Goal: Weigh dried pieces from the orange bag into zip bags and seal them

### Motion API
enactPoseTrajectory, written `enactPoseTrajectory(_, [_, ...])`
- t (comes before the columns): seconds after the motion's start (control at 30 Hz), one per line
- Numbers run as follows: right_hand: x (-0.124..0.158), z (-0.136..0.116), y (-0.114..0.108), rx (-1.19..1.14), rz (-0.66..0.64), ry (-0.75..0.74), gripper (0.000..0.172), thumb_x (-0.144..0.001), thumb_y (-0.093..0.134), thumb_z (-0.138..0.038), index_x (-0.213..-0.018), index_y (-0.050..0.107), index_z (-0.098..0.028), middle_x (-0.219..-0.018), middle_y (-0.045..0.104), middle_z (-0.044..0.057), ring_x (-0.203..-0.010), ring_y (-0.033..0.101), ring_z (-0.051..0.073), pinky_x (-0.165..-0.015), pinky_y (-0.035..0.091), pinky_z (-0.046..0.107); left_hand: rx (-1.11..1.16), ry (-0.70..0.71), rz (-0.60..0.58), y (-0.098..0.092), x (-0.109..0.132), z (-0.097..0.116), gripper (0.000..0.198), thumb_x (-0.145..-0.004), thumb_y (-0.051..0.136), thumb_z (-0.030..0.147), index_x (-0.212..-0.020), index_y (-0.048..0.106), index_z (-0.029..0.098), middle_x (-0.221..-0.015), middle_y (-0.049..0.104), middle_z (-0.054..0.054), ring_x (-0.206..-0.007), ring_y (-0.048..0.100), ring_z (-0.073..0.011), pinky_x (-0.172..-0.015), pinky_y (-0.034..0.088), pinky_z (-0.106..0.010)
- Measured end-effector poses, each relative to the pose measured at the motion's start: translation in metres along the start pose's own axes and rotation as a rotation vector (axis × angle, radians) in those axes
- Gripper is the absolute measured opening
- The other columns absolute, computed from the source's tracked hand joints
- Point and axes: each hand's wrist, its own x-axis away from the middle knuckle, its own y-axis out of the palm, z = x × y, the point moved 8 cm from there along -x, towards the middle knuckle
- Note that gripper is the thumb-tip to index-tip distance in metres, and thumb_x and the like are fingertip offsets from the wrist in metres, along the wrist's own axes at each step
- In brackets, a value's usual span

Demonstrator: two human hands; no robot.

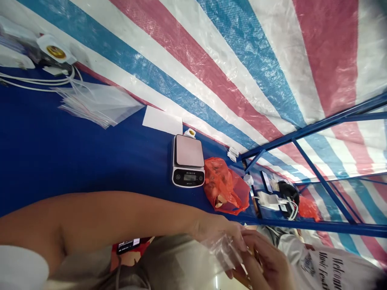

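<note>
My left arm reaches across the bottom of the view from the left. My left hand (219, 231) is closed on a small clear plastic bag (222, 251), pinching its upper edge. My right hand (267, 262) comes up from the bottom edge just to the right, fingers curled against the same bag. What the bag holds is hidden by the fingers. Both hands are held in front of the blue table (60, 161), below the digital scale (188, 161) and the red plastic bag (225, 187).
A stack of clear zip bags (96, 102), a white sheet (162, 120), white lamp sockets (56, 50) and white cables (39, 80) lie on the blue table. A blue metal frame (317, 129) stands before the striped tarp. Another person in a white printed shirt (332, 270) is at lower right.
</note>
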Motion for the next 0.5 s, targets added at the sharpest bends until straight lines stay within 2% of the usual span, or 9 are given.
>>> enactPoseTrajectory(0.07, [-0.002, -0.001, 0.001, -0.058, -0.050, 0.068, 0.031, -0.092, 0.065, -0.048, -0.084, 0.077, -0.021, -0.076, 0.073, 0.008, -0.065, 0.069, 0.021, -0.060, 0.059, 0.028, -0.021, -0.033, -0.067, 0.006, 0.001, -0.005, 0.037, -0.064, 0.073, 0.021, -0.099, 0.064, 0.012, -0.107, 0.062, -0.007, -0.085, 0.069, -0.0185, -0.082, 0.053, -0.042])
enactPoseTrajectory(0.13, [-0.003, 0.001, -0.008, -0.094, -0.042, 0.102, 0.034, -0.093, 0.063, -0.051, -0.083, 0.076, -0.021, -0.069, 0.071, 0.006, -0.056, 0.065, 0.019, -0.053, 0.055, 0.026, -0.048, -0.046, -0.137, 0.011, 0.001, -0.011, 0.037, -0.064, 0.072, 0.020, -0.100, 0.064, 0.012, -0.114, 0.060, -0.007, -0.084, 0.069, -0.0177, -0.084, 0.052, -0.040])
enactPoseTrajectory(0.27, [0.002, 0.002, -0.038, -0.111, 0.034, 0.135, 0.037, -0.093, 0.061, -0.054, -0.077, 0.075, -0.024, -0.068, 0.070, 0.006, -0.061, 0.067, 0.021, -0.055, 0.056, 0.026, -0.166, -0.136, -0.234, 0.012, 0.005, -0.026, 0.051, -0.056, 0.075, 0.017, -0.106, 0.063, 0.014, -0.108, 0.063, -0.004, -0.083, 0.069, -0.0185, -0.081, 0.053, -0.038])
enactPoseTrajectory(0.33, [0.006, -0.001, -0.050, -0.099, 0.093, 0.156, 0.035, -0.093, 0.061, -0.053, -0.080, 0.076, -0.025, -0.070, 0.072, 0.006, -0.062, 0.067, 0.021, -0.056, 0.056, 0.026, -0.214, -0.182, -0.217, 0.006, 0.010, -0.026, 0.054, -0.058, 0.079, 0.019, -0.109, 0.062, 0.016, -0.107, 0.064, -0.004, -0.086, 0.069, -0.0187, -0.081, 0.055, -0.038])
enactPoseTrajectory(0.4, [0.007, -0.007, -0.051, -0.080, 0.094, 0.161, 0.033, -0.092, 0.063, -0.053, -0.083, 0.077, -0.025, -0.077, 0.074, 0.006, -0.066, 0.068, 0.021, -0.059, 0.057, 0.026, -0.202, -0.126, -0.160, 0.000, 0.014, -0.013, 0.052, -0.067, 0.078, 0.025, -0.115, 0.059, 0.018, -0.110, 0.064, -0.003, -0.090, 0.070, -0.0178, -0.083, 0.056, -0.038])
enactPoseTrajectory(0.5, [0.004, -0.017, -0.028, -0.077, -0.056, 0.134, 0.036, -0.092, 0.064, -0.054, -0.077, 0.075, -0.023, -0.075, 0.073, 0.006, -0.068, 0.068, 0.021, -0.064, 0.057, 0.027, -0.159, 0.064, -0.064, -0.003, 0.018, 0.014, 0.047, -0.074, 0.076, 0.029, -0.116, 0.057, 0.017, -0.102, 0.065, 0.000, -0.085, 0.070, -0.0142, -0.084, 0.056, -0.035])
